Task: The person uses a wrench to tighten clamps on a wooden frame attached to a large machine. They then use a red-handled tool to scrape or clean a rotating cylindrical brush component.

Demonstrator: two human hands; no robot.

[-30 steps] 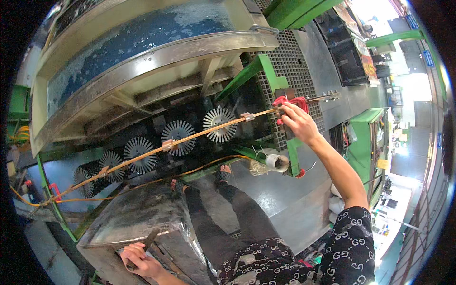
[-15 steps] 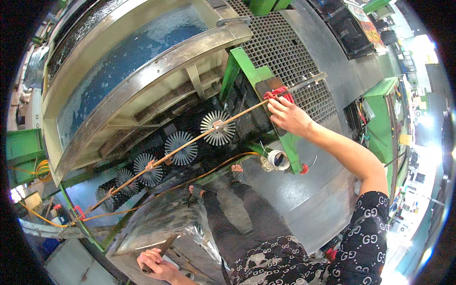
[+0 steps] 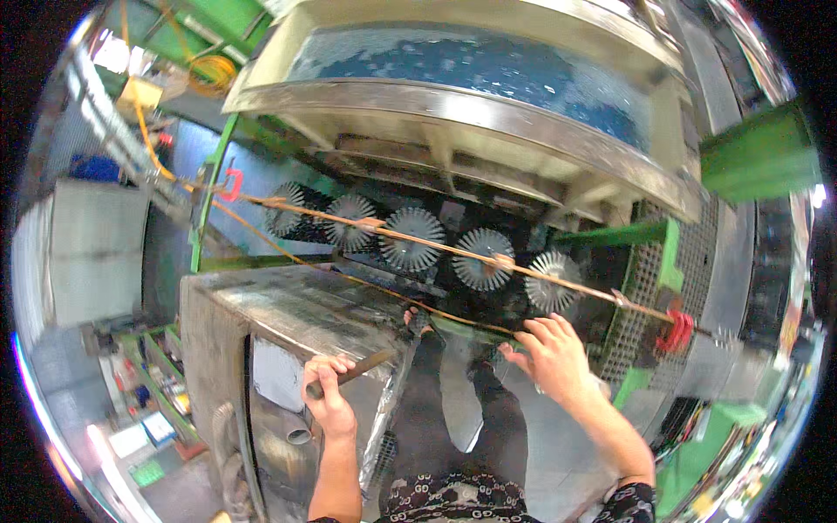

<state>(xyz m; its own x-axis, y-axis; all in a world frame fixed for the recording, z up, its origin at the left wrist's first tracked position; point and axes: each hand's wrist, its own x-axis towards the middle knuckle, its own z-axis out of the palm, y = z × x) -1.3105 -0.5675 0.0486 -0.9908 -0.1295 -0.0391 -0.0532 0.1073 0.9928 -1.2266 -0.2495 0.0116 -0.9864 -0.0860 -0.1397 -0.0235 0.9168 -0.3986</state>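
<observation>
My left hand (image 3: 330, 403) is closed around a short dark bar (image 3: 366, 370), which points up to the right above a worn metal cabinet. My right hand (image 3: 558, 362) is held out with its fingers spread and nothing in them, just below the rightmost slotted metal disc (image 3: 551, 283). A long copper-coloured rod (image 3: 418, 238) runs across in front of me, with several such discs hanging along it from small clips. Red clamp-like pieces hold its left end (image 3: 231, 185) and its right end (image 3: 676, 331).
Beyond the rod stands a cream tank (image 3: 471, 105) of blue liquid. The worn metal cabinet (image 3: 279, 301) is at my left front. A yellow-orange hose (image 3: 418, 304) crosses below the discs. Floor grating (image 3: 641, 279) and green frame posts (image 3: 667, 261) stand at the right.
The view has turned, so the rod now slopes down to the right. My right hand has come away from the red piece at the rod's right end. My left hand has risen, showing the bar.
</observation>
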